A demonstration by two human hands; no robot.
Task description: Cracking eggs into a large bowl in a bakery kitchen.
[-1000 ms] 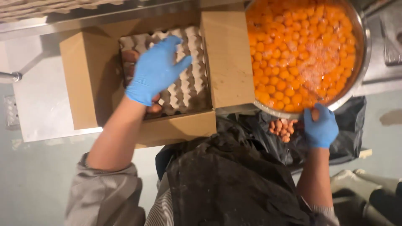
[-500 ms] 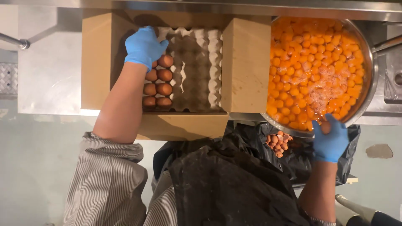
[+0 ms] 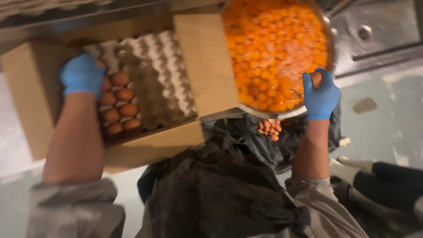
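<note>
Since the earlier frame the left hand [image 3: 82, 75] has dropped from the far edge of the tray [image 3: 154, 83] to its near-left side, and the right hand [image 3: 320, 94] has come up over the bowl [image 3: 328, 48] rim.

The left hand, in a blue glove, sits curled over the top of the brown eggs [image 3: 119, 103] at the left of the tray, inside the open box [image 3: 207, 61]; whether it has closed on an egg I cannot tell (the frame is blurred). About 7 eggs show beside it, in 2 short columns. The rest of the tray's cups are bare.

The right hand is closed around 1 brown egg [image 3: 315, 78], held at the near-right rim of the steel bowl, which is full of orange yolks [image 3: 273, 53]. Below the bowl a black bag [image 3: 282, 145] holds broken shells [image 3: 269, 128].

An egg like these is light, smooth and brittle, and slick under a wet glove. It likely handles best cupped around its middle with several fingers, not pinched at the ends. The pulp tray is soft and would sag if lifted by 1 edge.
</note>
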